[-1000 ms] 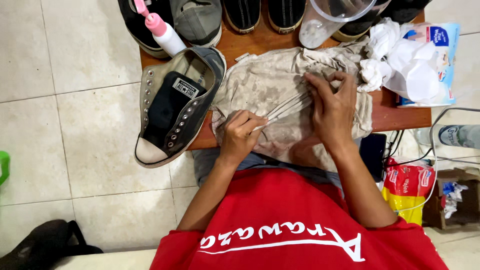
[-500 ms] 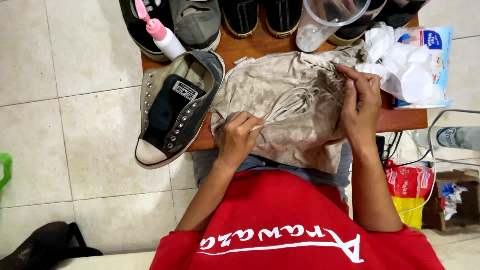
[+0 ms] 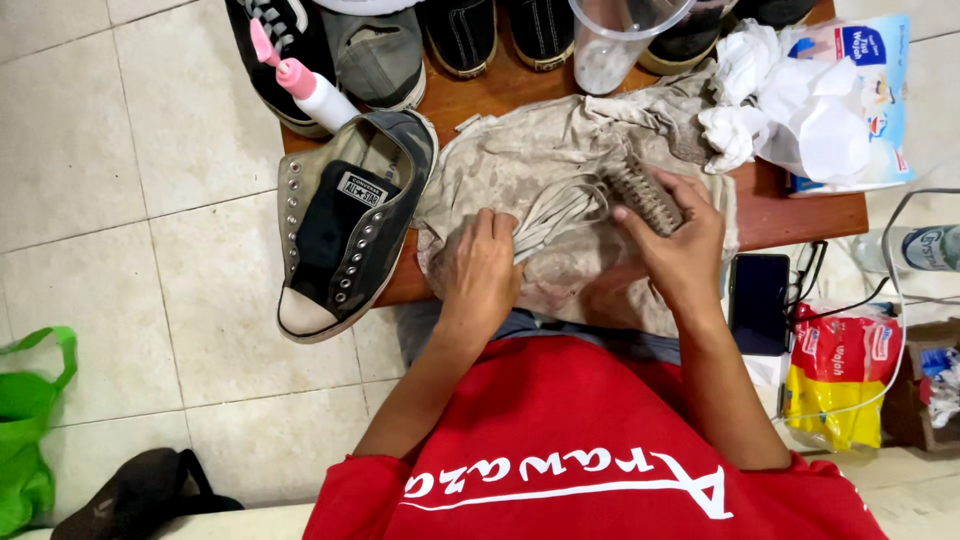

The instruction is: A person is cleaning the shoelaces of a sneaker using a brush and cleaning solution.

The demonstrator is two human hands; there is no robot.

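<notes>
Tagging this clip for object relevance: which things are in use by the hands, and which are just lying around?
In use:
left hand pinning the shoelaces
right hand holding the brush
stained cloth underneath

Lying about:
laceless sneaker
pink-capped bottle
plastic cup
white tissues
phone
green bag

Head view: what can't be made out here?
- Brush bristles: head view, hidden under the right hand.
- Shoelaces: near ends covered by the left hand.
- Row of shoes and plastic cup: cut off by the top edge.
- Table: mostly covered by the stained cloth.
</notes>
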